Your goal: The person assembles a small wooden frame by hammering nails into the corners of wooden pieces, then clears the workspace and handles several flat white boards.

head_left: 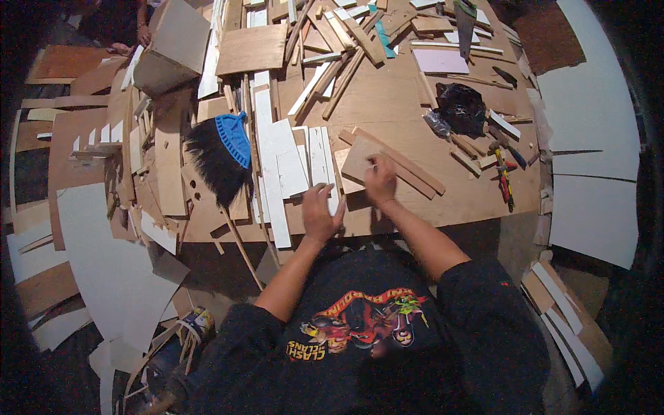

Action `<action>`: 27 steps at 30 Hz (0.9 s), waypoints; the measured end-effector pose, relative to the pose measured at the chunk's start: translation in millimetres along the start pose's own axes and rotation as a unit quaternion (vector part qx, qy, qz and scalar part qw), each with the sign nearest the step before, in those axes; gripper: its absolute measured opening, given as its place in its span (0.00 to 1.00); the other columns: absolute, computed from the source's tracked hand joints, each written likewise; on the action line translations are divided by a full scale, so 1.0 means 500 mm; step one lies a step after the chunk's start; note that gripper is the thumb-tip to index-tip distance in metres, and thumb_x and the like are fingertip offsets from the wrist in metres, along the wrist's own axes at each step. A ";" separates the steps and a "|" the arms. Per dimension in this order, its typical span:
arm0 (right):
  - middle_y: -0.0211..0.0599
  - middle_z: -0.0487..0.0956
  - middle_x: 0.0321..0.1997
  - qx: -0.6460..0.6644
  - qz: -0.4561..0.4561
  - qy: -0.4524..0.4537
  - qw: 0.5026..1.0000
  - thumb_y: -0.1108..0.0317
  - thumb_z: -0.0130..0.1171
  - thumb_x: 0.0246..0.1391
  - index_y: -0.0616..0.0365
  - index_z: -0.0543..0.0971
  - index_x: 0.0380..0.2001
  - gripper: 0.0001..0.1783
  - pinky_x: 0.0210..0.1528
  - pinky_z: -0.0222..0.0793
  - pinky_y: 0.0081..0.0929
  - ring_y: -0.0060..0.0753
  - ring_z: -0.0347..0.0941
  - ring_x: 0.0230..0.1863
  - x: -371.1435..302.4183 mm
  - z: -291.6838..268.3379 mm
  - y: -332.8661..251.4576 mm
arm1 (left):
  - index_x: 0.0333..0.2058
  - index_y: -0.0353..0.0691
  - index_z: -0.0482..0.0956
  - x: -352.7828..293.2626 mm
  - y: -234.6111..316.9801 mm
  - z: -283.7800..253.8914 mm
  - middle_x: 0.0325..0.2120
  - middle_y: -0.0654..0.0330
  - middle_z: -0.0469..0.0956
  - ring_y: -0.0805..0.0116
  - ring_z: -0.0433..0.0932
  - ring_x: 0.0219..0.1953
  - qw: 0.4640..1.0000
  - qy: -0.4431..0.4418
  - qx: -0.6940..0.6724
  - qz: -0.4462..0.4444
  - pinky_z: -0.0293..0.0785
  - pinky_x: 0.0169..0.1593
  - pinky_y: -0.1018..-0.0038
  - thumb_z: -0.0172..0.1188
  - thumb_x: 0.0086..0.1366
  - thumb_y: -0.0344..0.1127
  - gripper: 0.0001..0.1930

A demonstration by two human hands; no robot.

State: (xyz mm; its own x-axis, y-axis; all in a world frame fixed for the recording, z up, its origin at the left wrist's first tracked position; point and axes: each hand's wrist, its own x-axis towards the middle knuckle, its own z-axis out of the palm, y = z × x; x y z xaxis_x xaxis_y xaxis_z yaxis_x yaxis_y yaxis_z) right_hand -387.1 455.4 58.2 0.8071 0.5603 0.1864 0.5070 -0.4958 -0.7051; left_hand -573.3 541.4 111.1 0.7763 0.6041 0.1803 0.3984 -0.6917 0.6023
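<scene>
My left hand (321,213) lies at the near edge of the wooden table, fingers stretched and apart, touching the ends of several white wood strips (316,155). Beside those strips lies a white panel piece (288,166). My right hand (381,180) is closed, its fingers curled over a small square brown board (358,158). Whatever may be inside those fingers is hidden. Along the board's right side run brown wood strips (413,169), slanting toward the near right.
Wood offcuts (346,34) pile up at the far side, near a handsaw (465,28). A blue-headed broom (234,142) leans at the left. To the right are a black plastic bag (461,108), a hammer (507,144) and red-yellow pliers (504,181). Another person's hand (143,34) shows far left.
</scene>
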 end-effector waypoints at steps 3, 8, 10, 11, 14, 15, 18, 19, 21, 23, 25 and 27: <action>0.49 0.76 0.50 -0.205 0.016 -0.091 0.975 0.66 0.63 0.49 0.60 0.75 0.50 0.23 0.54 0.69 0.48 0.53 0.71 0.54 0.036 -0.090 0.077 | 0.60 0.35 0.68 0.076 0.055 0.037 0.55 0.38 0.69 0.39 0.70 0.56 0.998 -0.037 0.054 0.011 0.66 0.60 0.51 0.68 0.59 0.51 0.36; 0.47 0.70 0.57 -0.297 0.036 -0.188 0.936 0.53 0.67 0.53 0.61 0.72 0.54 0.31 0.60 0.66 0.47 0.52 0.68 0.59 0.024 -0.151 0.123 | 0.63 0.36 0.64 0.154 0.097 0.104 0.57 0.40 0.68 0.42 0.69 0.56 0.980 -0.054 0.189 0.013 0.69 0.57 0.53 0.66 0.57 0.62 0.45; 0.48 0.70 0.56 -0.268 0.091 -0.223 0.933 0.56 0.65 0.55 0.59 0.72 0.54 0.28 0.59 0.69 0.48 0.52 0.68 0.59 0.034 -0.154 0.112 | 0.63 0.36 0.64 0.159 0.091 0.118 0.55 0.41 0.68 0.43 0.70 0.53 0.978 -0.114 0.174 -0.020 0.70 0.55 0.54 0.66 0.57 0.60 0.44; 0.48 0.70 0.56 -0.266 0.089 -0.225 0.933 0.56 0.65 0.55 0.59 0.72 0.54 0.28 0.59 0.69 0.48 0.52 0.68 0.59 0.033 -0.148 0.126 | 0.63 0.36 0.64 0.157 0.090 0.123 0.55 0.41 0.68 0.43 0.70 0.53 0.978 -0.114 0.176 -0.022 0.70 0.55 0.54 0.66 0.57 0.60 0.44; 0.47 0.71 0.54 -0.241 0.033 -0.226 0.943 0.58 0.61 0.58 0.57 0.71 0.55 0.25 0.53 0.74 0.47 0.49 0.69 0.58 0.029 -0.118 0.186 | 0.64 0.38 0.64 0.149 0.077 0.123 0.58 0.41 0.66 0.43 0.68 0.56 0.980 -0.116 0.160 -0.039 0.68 0.58 0.53 0.64 0.60 0.58 0.41; 0.46 0.72 0.52 -0.248 0.039 -0.214 0.944 0.59 0.58 0.61 0.57 0.71 0.55 0.22 0.50 0.77 0.46 0.48 0.70 0.57 0.026 -0.114 0.197 | 0.63 0.39 0.65 0.144 0.074 0.121 0.57 0.41 0.66 0.43 0.68 0.56 0.985 -0.103 0.132 -0.042 0.68 0.58 0.53 0.64 0.60 0.57 0.39; 0.43 0.75 0.48 -0.260 -0.008 -0.200 0.945 0.62 0.51 0.64 0.56 0.71 0.55 0.19 0.44 0.80 0.44 0.46 0.74 0.53 0.028 -0.107 0.206 | 0.62 0.39 0.66 0.134 0.083 0.085 0.58 0.40 0.66 0.42 0.67 0.57 0.988 -0.080 0.107 -0.074 0.68 0.58 0.53 0.64 0.61 0.55 0.37; 0.45 0.76 0.48 -0.279 0.004 -0.232 0.932 0.62 0.51 0.64 0.56 0.71 0.56 0.20 0.44 0.80 0.44 0.47 0.75 0.52 0.034 -0.114 0.196 | 0.62 0.38 0.66 0.130 0.085 0.073 0.58 0.40 0.66 0.42 0.67 0.57 0.989 -0.057 0.106 -0.085 0.68 0.59 0.53 0.64 0.61 0.55 0.37; 0.46 0.76 0.47 -0.296 0.013 -0.265 0.918 0.63 0.52 0.63 0.56 0.70 0.57 0.21 0.43 0.80 0.45 0.47 0.76 0.51 0.046 -0.115 0.178 | 0.61 0.38 0.66 0.122 0.073 0.043 0.58 0.39 0.65 0.40 0.66 0.57 0.992 -0.015 0.082 -0.097 0.66 0.59 0.51 0.65 0.60 0.53 0.36; 0.50 0.76 0.48 -0.214 0.075 -0.210 0.951 0.64 0.55 0.60 0.58 0.71 0.57 0.23 0.47 0.77 0.49 0.52 0.76 0.50 0.061 -0.116 0.158 | 0.61 0.37 0.66 0.108 0.048 0.019 0.58 0.39 0.65 0.40 0.65 0.58 0.987 0.026 0.095 -0.131 0.66 0.59 0.50 0.66 0.59 0.52 0.37; 0.51 0.77 0.48 -0.149 0.072 -0.160 0.973 0.64 0.56 0.60 0.60 0.73 0.55 0.22 0.48 0.75 0.48 0.55 0.76 0.49 0.080 -0.106 0.110 | 0.61 0.36 0.65 0.092 0.009 -0.006 0.59 0.41 0.64 0.40 0.64 0.59 0.971 0.076 0.125 -0.189 0.63 0.61 0.48 0.68 0.56 0.49 0.39; 0.53 0.80 0.48 -0.050 0.069 -0.090 0.992 0.64 0.59 0.57 0.63 0.77 0.52 0.21 0.50 0.73 0.45 0.57 0.78 0.48 0.093 -0.069 0.075 | 0.60 0.36 0.65 0.092 -0.020 -0.039 0.57 0.44 0.66 0.41 0.64 0.59 0.961 0.098 0.135 -0.220 0.63 0.61 0.49 0.67 0.59 0.52 0.38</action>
State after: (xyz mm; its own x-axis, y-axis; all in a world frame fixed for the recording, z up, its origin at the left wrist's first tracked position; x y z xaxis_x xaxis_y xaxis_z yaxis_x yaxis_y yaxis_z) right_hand -320.1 440.0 64.3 0.8081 0.5878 -0.0389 0.4306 -0.6345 -0.6419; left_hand -551.3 583.7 128.6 0.4068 0.9064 0.1139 0.7999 -0.4137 0.4348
